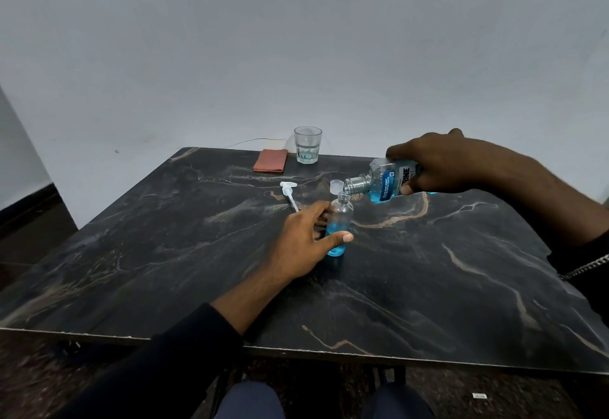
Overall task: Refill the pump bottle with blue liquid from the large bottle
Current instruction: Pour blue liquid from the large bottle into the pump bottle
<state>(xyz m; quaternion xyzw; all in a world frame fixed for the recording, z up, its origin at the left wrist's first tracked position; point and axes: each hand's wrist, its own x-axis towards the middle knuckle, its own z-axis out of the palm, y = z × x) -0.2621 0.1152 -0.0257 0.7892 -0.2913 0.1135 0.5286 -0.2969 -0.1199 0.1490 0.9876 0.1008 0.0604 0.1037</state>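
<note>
A small clear pump bottle [341, 217] stands upright mid-table, its lower part filled with blue liquid and its neck uncapped. My left hand [301, 240] grips it around the lower half. My right hand [441, 164] holds the large bottle [385, 181] of blue liquid tipped on its side, its threaded mouth right above the small bottle's neck. The white pump head [289, 192] with its tube lies on the table to the left. A pale cap [335, 186] stands just behind the small bottle.
A drinking glass [307, 145] and a folded reddish cloth [270, 161] sit at the far edge of the dark marble table [428, 270], against a pale wall. My knees show below the near edge.
</note>
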